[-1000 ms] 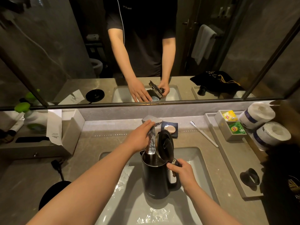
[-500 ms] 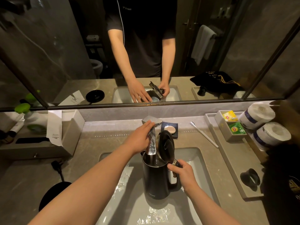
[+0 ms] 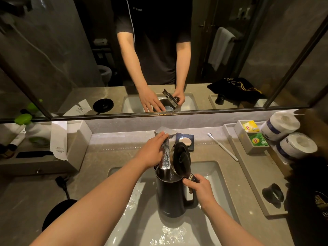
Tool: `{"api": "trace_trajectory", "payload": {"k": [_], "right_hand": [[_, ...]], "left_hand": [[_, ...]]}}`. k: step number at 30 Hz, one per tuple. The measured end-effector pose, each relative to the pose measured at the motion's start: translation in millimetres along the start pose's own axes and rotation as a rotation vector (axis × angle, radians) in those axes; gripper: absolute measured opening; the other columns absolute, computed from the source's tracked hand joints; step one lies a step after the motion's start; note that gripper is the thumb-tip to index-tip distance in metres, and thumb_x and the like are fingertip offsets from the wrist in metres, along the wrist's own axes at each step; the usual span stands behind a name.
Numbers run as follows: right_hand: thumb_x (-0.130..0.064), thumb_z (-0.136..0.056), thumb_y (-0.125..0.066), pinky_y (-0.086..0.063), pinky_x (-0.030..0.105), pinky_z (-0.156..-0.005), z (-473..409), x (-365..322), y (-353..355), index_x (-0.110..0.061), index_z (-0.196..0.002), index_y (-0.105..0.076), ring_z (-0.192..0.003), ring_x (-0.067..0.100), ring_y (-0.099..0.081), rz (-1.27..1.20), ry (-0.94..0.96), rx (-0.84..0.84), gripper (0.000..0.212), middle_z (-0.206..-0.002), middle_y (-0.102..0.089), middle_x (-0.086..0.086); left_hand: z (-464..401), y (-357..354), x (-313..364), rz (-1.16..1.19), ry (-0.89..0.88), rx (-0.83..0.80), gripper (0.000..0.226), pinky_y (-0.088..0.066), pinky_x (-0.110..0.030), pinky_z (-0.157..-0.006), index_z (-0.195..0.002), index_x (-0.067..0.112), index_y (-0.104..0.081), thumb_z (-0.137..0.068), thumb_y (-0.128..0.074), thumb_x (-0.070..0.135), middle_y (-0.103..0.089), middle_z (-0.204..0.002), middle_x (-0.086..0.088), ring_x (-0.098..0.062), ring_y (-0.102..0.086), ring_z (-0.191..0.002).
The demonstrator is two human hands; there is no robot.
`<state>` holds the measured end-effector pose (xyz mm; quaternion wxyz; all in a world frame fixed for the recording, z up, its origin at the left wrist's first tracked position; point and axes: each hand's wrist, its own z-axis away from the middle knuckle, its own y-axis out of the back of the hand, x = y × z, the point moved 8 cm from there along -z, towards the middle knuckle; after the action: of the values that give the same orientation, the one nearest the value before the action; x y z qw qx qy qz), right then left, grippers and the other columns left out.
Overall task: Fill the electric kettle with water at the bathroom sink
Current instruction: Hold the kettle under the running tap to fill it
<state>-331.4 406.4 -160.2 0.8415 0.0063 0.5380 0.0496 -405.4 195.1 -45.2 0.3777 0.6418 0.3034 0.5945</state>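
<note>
A black electric kettle [image 3: 170,196] stands upright in the white sink basin [image 3: 211,173], its lid [image 3: 182,158] flipped up. My right hand [image 3: 199,188] grips the kettle's handle. The chrome faucet [image 3: 166,151] reaches over the kettle's mouth, and water runs from its spout into the kettle. My left hand [image 3: 152,151] rests on the faucet's lever at the top, fingers wrapped over it. Water shimmers on the basin floor in front of the kettle.
The kettle's round black base [image 3: 56,212] with its cord lies on the counter at left. A soap dish [image 3: 185,140] and toothbrush [image 3: 221,146] sit behind the sink. A tray at right holds tea bags [image 3: 255,138], toilet rolls [image 3: 291,144] and a black ring [image 3: 273,193]. A mirror spans the back.
Almost nothing has moved; both hands and the kettle hold their places while water keeps running into the kettle.
</note>
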Motion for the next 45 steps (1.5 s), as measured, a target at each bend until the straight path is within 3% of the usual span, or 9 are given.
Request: {"api": "trace_trajectory", "payload": {"k": [13, 17, 26, 38, 45], "right_hand": [[-0.018, -0.074, -0.082, -0.046, 0.035, -0.061, 0.5, -3.6, 0.1, -0.014, -0.07, -0.066, -0.064, 0.022, -0.056, -0.028, 0.016, -0.012, 0.017, -0.065, -0.063, 0.004], [-0.023, -0.063, -0.084, -0.042, 0.036, -0.059, 0.8, -4.7, 0.4, -0.014, -0.066, -0.063, -0.06, 0.023, -0.052, -0.062, 0.013, -0.007, 0.023, -0.061, -0.06, 0.004], [-0.013, -0.074, -0.082, -0.045, 0.035, -0.06, 1.5, -2.2, -0.4, -0.014, -0.068, -0.066, -0.063, 0.022, -0.055, -0.044, 0.019, -0.014, 0.018, -0.061, -0.064, 0.001], [-0.017, -0.073, -0.083, -0.046, 0.037, -0.062, 0.3, 0.2, 0.1, -0.01, -0.071, -0.065, -0.065, 0.023, -0.055, -0.029, 0.011, -0.011, 0.019, -0.066, -0.064, 0.008], [-0.017, -0.073, -0.083, -0.047, 0.036, -0.061, -0.8, 0.6, -0.7, -0.014, -0.071, -0.067, -0.065, 0.023, -0.057, -0.032, 0.006, -0.008, 0.016, -0.064, -0.066, 0.003]], "left_hand": [[-0.5, -1.5, -0.6, -0.029, 0.0, -0.004, 0.075, -0.03, -0.038, -0.107, -0.146, 0.033, -0.021, -0.084, -0.057, 0.01, -0.019, -0.157, 0.005, -0.023, -0.029, -0.136], [-1.3, -1.8, -1.3, -0.033, 0.001, -0.019, 0.074, -0.029, -0.04, -0.108, -0.147, 0.032, -0.022, -0.084, -0.055, 0.01, -0.019, -0.157, 0.004, -0.025, -0.029, -0.136], [-1.3, -2.5, -1.7, -0.038, 0.014, -0.007, 0.074, -0.03, -0.041, -0.108, -0.146, 0.034, -0.021, -0.085, -0.056, 0.01, -0.019, -0.157, 0.005, -0.023, -0.028, -0.136], [-1.6, -3.4, -3.7, -0.044, 0.012, -0.019, 0.074, -0.029, -0.039, -0.106, -0.146, 0.035, -0.02, -0.085, -0.056, 0.012, -0.017, -0.157, 0.006, -0.025, -0.029, -0.135], [-1.8, -4.6, -3.6, -0.032, 0.016, -0.011, 0.075, -0.028, -0.038, -0.106, -0.145, 0.035, -0.019, -0.085, -0.056, 0.011, -0.017, -0.157, 0.006, -0.024, -0.029, -0.136]]}}
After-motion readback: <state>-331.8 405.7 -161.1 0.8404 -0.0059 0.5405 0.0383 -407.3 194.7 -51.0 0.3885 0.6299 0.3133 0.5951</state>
